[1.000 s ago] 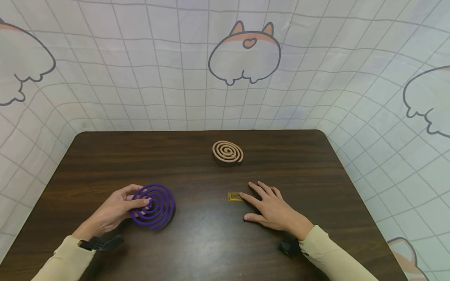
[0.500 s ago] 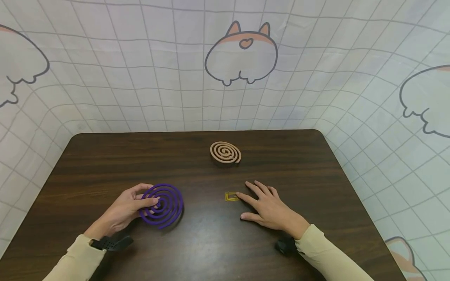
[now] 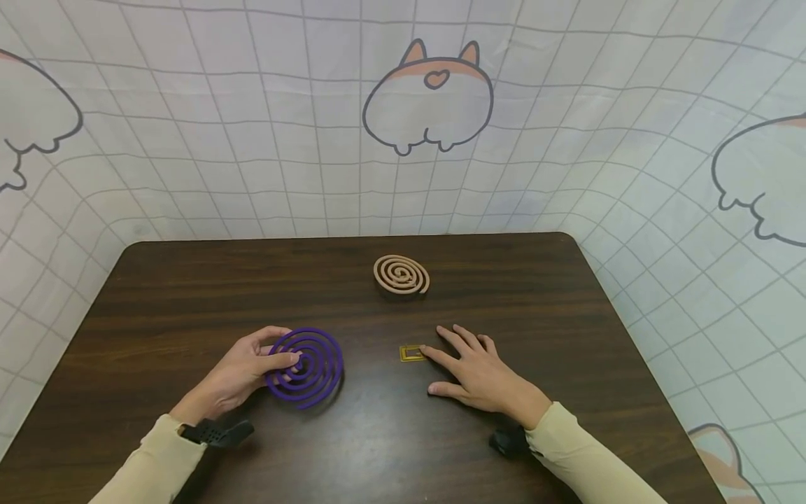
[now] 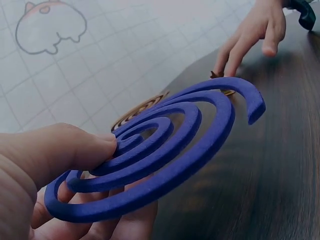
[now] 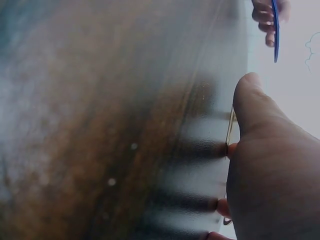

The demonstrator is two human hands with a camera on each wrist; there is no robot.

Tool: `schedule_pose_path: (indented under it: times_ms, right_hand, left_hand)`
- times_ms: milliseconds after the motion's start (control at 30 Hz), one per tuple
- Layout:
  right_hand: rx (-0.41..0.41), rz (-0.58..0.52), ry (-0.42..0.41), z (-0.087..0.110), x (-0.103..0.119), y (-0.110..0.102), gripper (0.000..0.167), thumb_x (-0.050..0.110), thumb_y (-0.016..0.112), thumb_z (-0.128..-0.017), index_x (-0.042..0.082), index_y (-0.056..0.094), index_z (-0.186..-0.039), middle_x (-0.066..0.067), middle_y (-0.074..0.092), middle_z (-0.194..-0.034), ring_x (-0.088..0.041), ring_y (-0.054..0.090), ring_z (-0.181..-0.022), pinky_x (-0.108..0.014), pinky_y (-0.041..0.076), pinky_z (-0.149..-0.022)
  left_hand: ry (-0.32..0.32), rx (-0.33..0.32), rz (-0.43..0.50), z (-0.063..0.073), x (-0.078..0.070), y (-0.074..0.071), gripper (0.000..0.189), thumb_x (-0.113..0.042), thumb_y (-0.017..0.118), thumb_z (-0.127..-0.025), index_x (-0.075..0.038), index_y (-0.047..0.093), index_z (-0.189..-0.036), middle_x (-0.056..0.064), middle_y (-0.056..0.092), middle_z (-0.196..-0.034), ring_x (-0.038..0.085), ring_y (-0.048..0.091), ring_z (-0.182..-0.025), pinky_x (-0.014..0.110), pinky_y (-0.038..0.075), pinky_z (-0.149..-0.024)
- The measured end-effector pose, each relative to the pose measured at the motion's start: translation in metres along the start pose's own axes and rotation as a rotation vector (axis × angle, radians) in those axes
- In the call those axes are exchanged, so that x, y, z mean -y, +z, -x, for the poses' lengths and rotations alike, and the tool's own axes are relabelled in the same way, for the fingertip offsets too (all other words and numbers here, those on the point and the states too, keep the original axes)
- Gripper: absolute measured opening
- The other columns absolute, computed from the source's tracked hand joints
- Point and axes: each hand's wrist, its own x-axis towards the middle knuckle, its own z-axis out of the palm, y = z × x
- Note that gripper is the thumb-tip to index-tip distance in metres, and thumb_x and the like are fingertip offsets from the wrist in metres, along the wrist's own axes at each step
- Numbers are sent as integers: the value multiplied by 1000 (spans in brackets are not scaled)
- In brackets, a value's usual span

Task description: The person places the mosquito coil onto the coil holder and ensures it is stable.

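Note:
My left hand (image 3: 242, 371) pinches a purple mosquito coil (image 4: 150, 194) near its centre, thumb on top and fingers underneath. The coil is held above the table, tilted, with its outer end free. On the right, my right hand (image 3: 475, 378) is spread low over the table, its index fingertip touching a small gold metal coil stand (image 3: 413, 359). Part of that stand is hidden under the finger. A tan mosquito coil (image 3: 401, 273) lies farther back, beyond both hands. In the right wrist view the stand shows only as a thin edge beside the fingers.
The dark wood-grain table (image 3: 252, 280) has a rounded far edge. A white gridded curtain (image 3: 283, 140) with cartoon animal prints stands behind it and along its sides. Dark straps (image 3: 214, 432) sit at both wrists.
My left hand has carried the purple mosquito coil to the right, closer to the stand. The right hand keeps its place on the stand; the head view has shifted slightly.

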Motion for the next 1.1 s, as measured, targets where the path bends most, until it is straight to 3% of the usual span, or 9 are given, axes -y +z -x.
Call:
schedule_pose_path:
  times_ms: [1100]
  right_hand:
    - [-16,17,-13,-1,-2,3,71,70,50,-98,39,35,-161,-12,27,-171,-45,28,-157,-75,33,-113]
  left_hand:
    - [3,22,8,-38,-3,35,63,-10,76,-94,1,39,-144,-2,76,-91,8,75,-79,26,63,-74]
